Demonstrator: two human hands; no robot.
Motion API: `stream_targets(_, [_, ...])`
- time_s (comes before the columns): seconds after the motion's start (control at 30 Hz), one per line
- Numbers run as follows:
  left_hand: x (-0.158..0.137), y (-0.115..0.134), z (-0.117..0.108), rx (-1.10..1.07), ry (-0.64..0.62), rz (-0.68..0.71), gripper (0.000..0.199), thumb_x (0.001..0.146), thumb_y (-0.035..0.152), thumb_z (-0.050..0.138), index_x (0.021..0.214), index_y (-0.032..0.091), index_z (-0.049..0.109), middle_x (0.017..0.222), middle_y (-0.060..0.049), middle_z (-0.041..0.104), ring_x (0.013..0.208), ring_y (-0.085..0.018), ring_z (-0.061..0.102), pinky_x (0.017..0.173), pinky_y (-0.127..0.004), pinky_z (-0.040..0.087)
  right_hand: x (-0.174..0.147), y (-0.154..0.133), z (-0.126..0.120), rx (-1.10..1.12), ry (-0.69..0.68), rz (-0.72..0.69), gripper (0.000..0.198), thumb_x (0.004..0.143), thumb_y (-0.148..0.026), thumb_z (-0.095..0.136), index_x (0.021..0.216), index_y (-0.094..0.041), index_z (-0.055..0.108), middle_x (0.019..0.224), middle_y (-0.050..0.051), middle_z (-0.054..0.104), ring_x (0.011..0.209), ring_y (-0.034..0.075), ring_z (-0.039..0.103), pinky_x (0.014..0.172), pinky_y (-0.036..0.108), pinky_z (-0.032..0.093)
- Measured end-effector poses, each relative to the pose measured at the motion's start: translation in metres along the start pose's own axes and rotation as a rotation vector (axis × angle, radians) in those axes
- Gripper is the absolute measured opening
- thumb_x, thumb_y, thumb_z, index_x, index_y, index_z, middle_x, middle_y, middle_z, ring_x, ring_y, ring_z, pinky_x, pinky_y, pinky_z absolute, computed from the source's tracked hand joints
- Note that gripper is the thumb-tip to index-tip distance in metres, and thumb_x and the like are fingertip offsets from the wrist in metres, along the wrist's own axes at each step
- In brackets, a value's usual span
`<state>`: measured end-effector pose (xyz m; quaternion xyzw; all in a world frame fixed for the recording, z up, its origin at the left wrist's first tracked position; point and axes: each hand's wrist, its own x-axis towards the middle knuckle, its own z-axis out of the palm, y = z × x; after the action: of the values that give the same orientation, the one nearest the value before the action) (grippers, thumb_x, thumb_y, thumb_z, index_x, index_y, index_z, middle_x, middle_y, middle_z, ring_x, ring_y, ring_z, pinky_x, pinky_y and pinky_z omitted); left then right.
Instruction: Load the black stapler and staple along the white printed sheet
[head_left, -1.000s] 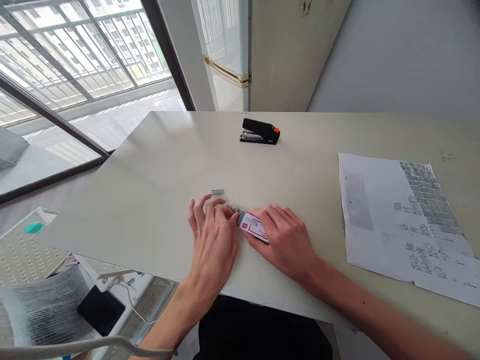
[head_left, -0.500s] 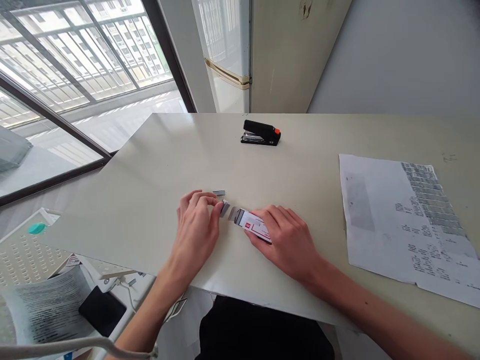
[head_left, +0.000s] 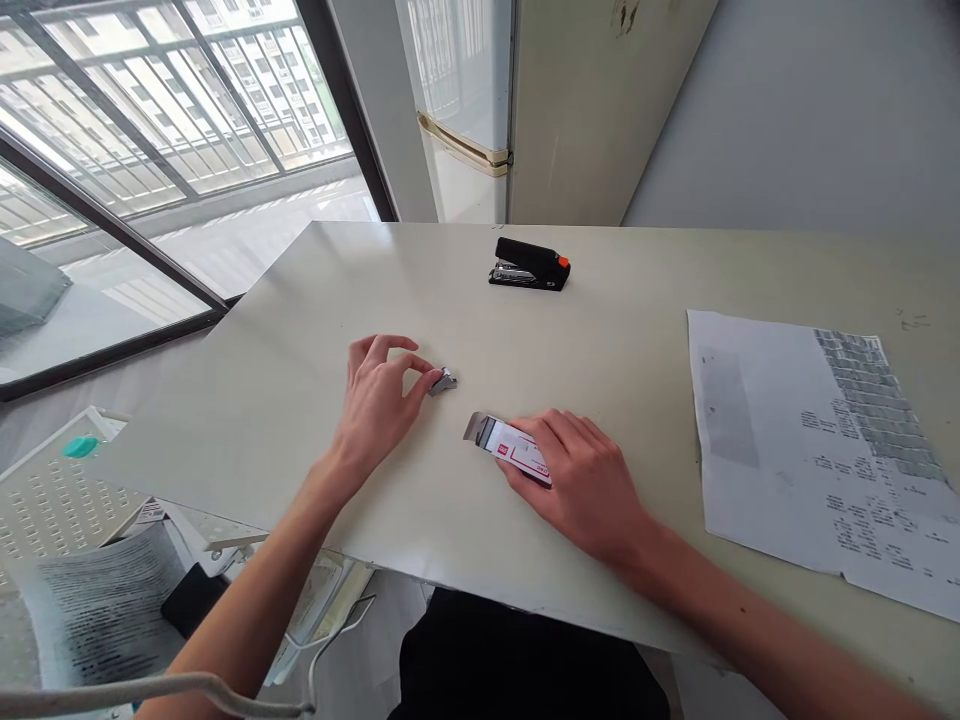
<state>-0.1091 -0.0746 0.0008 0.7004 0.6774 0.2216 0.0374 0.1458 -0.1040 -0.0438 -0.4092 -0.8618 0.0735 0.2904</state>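
Observation:
Small grey metal staple strips (head_left: pixel 445 382) lie at the fingertips of my left hand (head_left: pixel 381 385), whose thumb and index finger pinch them low over the table. Whether one strip or two are there I cannot tell. My right hand (head_left: pixel 574 480) is wrapped around a white staple box (head_left: pixel 517 447) with red print. The box lies on its side, and its grey end flap hangs open toward the left hand. Farther back stands a black stapler (head_left: pixel 529 265) with an orange tab, apart from both hands.
On the right of the pale table (head_left: pixel 600 350) lies a printed paper sheet (head_left: pixel 780 450). Below the left edge are a perforated white tray (head_left: pixel 67 490), more printed paper (head_left: pixel 105 600) and a dark flat object (head_left: pixel 193 598). A fridge (head_left: pixel 465 110) stands behind the table.
My left hand has moved away from the box's open end, up and slightly left, to where a loose staple strip lay. My right hand still holds the box in much the same place.

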Motion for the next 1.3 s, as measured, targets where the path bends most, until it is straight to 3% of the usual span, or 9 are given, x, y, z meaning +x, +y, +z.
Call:
stream_targets(0.13, [0.018,-0.007,0.002,0.018,-0.017,0.056,0.017,0.098,0.036,0.069,0.090,0.025,0.079,0.127,-0.008,0.071,0.132,-0.036,0.047,0.109,-0.055,0.045,0.000,0.000,0.000,0.000,-0.001,0.000,0.022,0.097,-0.030,0.069,0.117,-0.020,0.064,0.100,0.007,0.073,0.085,0.025,0.064,0.078,0.038,0.047])
stream_targets(0.3, [0.039,-0.013,0.003,0.011,-0.129,0.116,0.017,0.098,0.036,0.068,0.089,0.027,0.080,0.119,-0.005,0.077,0.124,-0.034,0.057,0.108,-0.052,0.045,-0.001,0.001,0.000,0.009,0.003,-0.008,0.022,0.097,-0.030,0.068,0.116,-0.018,0.065,0.100,0.006,0.072,0.085,0.024,0.064,0.079,0.038,0.048])
stream_targets(0.37, [0.039,-0.013,-0.002,0.004,-0.091,0.129,0.022,0.101,0.036,0.062,0.093,0.026,0.079,0.116,-0.005,0.078,0.120,-0.032,0.061,0.106,-0.050,0.046,-0.001,0.001,0.000,0.010,-0.001,-0.005,0.022,0.097,-0.030,0.069,0.116,-0.018,0.065,0.099,0.006,0.072,0.085,0.024,0.063,0.078,0.038,0.048])
stream_targets(0.5, [0.021,-0.002,-0.020,-0.082,0.004,0.197,0.025,0.106,0.038,0.058,0.100,0.024,0.077,0.107,-0.005,0.078,0.104,-0.026,0.066,0.097,-0.042,0.049,0.000,0.001,-0.001,0.023,-0.003,-0.003,0.023,0.098,-0.029,0.068,0.117,-0.017,0.066,0.102,0.007,0.072,0.086,0.023,0.063,0.079,0.038,0.048])
stream_targets(0.6, [-0.003,0.009,-0.028,-0.194,-0.128,0.381,0.018,0.104,0.034,0.063,0.098,0.025,0.077,0.106,-0.004,0.075,0.106,-0.024,0.064,0.095,-0.038,0.051,0.001,0.001,-0.002,0.027,-0.015,-0.006,0.023,0.098,-0.028,0.068,0.118,-0.017,0.066,0.102,0.007,0.072,0.086,0.023,0.063,0.079,0.037,0.047])
stream_targets(0.7, [-0.026,0.020,-0.024,-0.196,-0.155,0.460,0.013,0.102,0.030,0.067,0.099,0.025,0.079,0.111,-0.006,0.069,0.110,-0.024,0.060,0.094,-0.039,0.051,0.001,0.001,-0.003,0.014,-0.015,-0.016,0.024,0.098,-0.028,0.068,0.118,-0.016,0.066,0.101,0.007,0.073,0.085,0.023,0.063,0.078,0.037,0.047])
stream_targets(0.9, [-0.046,0.036,-0.005,0.021,-0.035,0.372,0.014,0.100,0.035,0.071,0.102,0.023,0.079,0.117,-0.010,0.067,0.114,-0.030,0.057,0.099,-0.050,0.050,0.000,0.001,-0.002,-0.007,-0.004,-0.038,0.026,0.101,-0.033,0.065,0.121,-0.016,0.066,0.103,0.008,0.074,0.084,0.023,0.064,0.078,0.037,0.047])
stream_targets(1.03, [-0.045,0.042,0.000,0.062,-0.059,0.332,0.017,0.097,0.039,0.075,0.096,0.022,0.079,0.121,-0.011,0.067,0.118,-0.033,0.056,0.099,-0.052,0.049,-0.001,0.002,-0.002,-0.015,-0.001,-0.044,0.027,0.101,-0.033,0.066,0.121,-0.015,0.068,0.101,0.008,0.074,0.083,0.023,0.065,0.078,0.037,0.047])
stream_targets(1.3, [-0.044,0.046,-0.001,0.052,-0.101,0.268,0.014,0.100,0.029,0.070,0.094,0.023,0.081,0.123,-0.008,0.071,0.121,-0.033,0.057,0.099,-0.052,0.051,-0.001,0.003,-0.002,-0.013,0.001,-0.058,0.028,0.100,-0.032,0.067,0.122,-0.014,0.068,0.103,0.008,0.074,0.085,0.023,0.064,0.079,0.037,0.046])
